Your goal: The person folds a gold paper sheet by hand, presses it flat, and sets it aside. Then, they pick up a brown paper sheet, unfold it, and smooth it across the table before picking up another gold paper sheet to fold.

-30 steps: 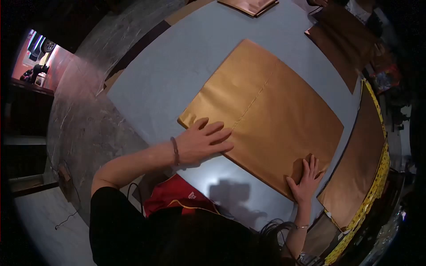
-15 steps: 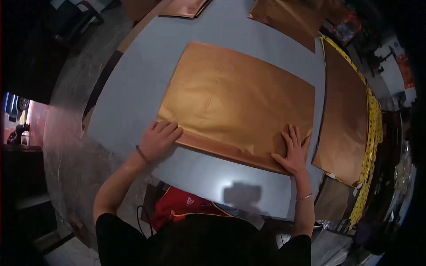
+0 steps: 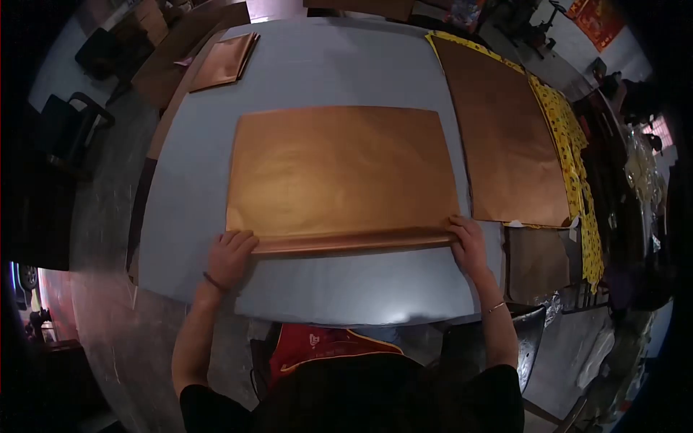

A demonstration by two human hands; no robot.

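A large copper-coloured sheet (image 3: 339, 169), which looks like paper, lies on the grey-topped table. Its near edge is turned up into a narrow folded strip (image 3: 354, 243) running across the width. My left hand (image 3: 232, 256) is closed at the left end of this strip, fingers curled over the top. At the opposite end my right hand (image 3: 468, 242) grips the corner, with the thumb hidden below. Between the two hands the fold stretches nearly straight.
To the right lies a bigger brown sheet (image 3: 505, 137) over a yellow patterned cloth (image 3: 593, 238). A small folded copper-coloured stack (image 3: 225, 61) rests at the far left of the grey table (image 3: 346, 289). Chairs (image 3: 68, 126) stand beyond the left side.
My right hand has gone from lying spread on the sheet to gripping its near right corner. The near edge now shows a straighter, more even fold. The head view has turned.
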